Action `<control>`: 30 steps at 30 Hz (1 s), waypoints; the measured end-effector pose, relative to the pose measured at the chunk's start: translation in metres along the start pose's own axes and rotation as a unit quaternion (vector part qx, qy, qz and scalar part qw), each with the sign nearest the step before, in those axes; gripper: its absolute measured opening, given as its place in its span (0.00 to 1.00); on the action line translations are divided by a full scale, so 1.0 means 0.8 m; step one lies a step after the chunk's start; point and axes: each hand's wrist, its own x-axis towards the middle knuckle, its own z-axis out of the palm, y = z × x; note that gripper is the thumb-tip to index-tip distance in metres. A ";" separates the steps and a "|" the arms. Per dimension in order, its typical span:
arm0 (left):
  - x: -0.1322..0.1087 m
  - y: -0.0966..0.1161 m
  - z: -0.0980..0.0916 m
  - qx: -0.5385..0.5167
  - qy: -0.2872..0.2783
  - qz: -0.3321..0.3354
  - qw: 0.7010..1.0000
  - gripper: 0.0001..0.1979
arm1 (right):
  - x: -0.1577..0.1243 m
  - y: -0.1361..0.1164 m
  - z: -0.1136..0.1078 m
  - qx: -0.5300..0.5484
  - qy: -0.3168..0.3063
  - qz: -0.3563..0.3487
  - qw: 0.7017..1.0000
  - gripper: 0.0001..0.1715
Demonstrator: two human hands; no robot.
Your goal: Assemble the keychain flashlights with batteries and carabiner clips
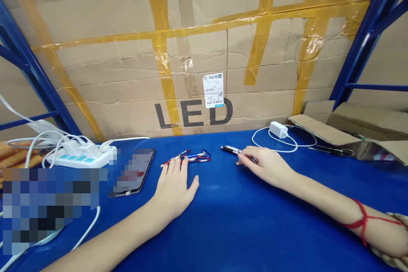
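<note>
Hidden first: my right hand (264,165) covers the near end of the black penlight (230,149), so only its far part shows. The fingers are pinched on it, index on top, thumb under. A small bit by the thumb is too blurred to name. My right forearm is cut off by the frame edge, with a red string (363,221) at the wrist.

My left hand (174,187) lies flat on the blue surface (242,229), fingers (174,169) released and spread, tips touching the keychain lights (191,156). They overlap, so I cannot count them. The phone (132,174) screen is pixelated, as is a patch at lower left.

Writing: "LED" in big black letters on the cardboard sheet (111,72) behind, with tape across the "E". A white label (213,90) sits above it, print too small to read.

Room: the middle of the surface between my arms is open. The left side is crowded by the power strip (79,158), its cables and the phone. The charger (278,129) and its cable lie just behind my right hand. Boxes (357,129) sit at the right edge. The cardboard closes the back, with blue rack posts (360,51) on both sides.
</note>
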 end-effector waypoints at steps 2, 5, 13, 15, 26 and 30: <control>0.002 0.000 -0.004 -0.002 0.002 0.020 1.000 0.22 | 0.002 0.003 -0.001 0.098 0.040 0.020 0.994 0.22; 0.002 0.003 -0.007 -0.026 0.003 0.072 0.997 0.18 | 0.003 0.004 -0.002 0.184 0.106 0.038 0.976 0.23; -0.010 0.017 -0.009 -0.178 -0.028 0.170 0.969 0.12 | -0.006 -0.013 0.006 0.099 0.036 -0.102 0.989 0.15; -0.015 0.021 -0.010 -0.211 -0.020 0.188 0.959 0.11 | -0.011 -0.020 0.008 0.069 -0.040 -0.163 0.983 0.20; -0.020 0.024 -0.012 -0.299 0.024 0.194 0.934 0.06 | -0.019 -0.033 0.016 0.084 -0.131 -0.205 0.966 0.13; -0.016 0.021 -0.007 -0.321 0.012 0.170 0.932 0.06 | -0.022 -0.037 0.015 0.110 -0.144 -0.175 0.968 0.13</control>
